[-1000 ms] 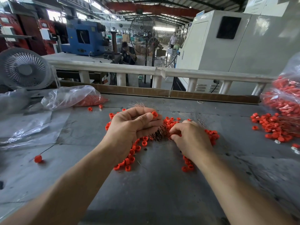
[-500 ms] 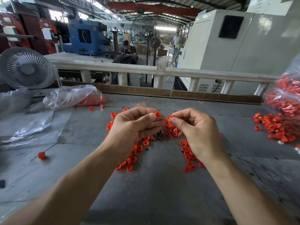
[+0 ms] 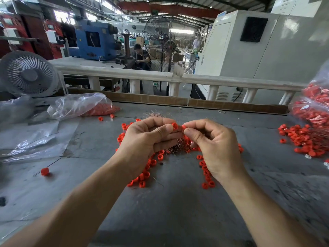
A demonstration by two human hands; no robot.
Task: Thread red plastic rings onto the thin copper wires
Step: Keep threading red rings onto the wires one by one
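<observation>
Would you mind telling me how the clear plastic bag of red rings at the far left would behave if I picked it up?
The clear plastic bag looks thin and crumpled, so it would probably flop and sag. Its red rings sit bunched at one end, so the weight would likely shift there. Whether its mouth is open I cannot tell.

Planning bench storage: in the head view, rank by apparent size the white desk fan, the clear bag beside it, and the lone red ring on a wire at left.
1. White desk fan
2. Clear bag, looks close to the fan in size
3. Lone red ring
</observation>
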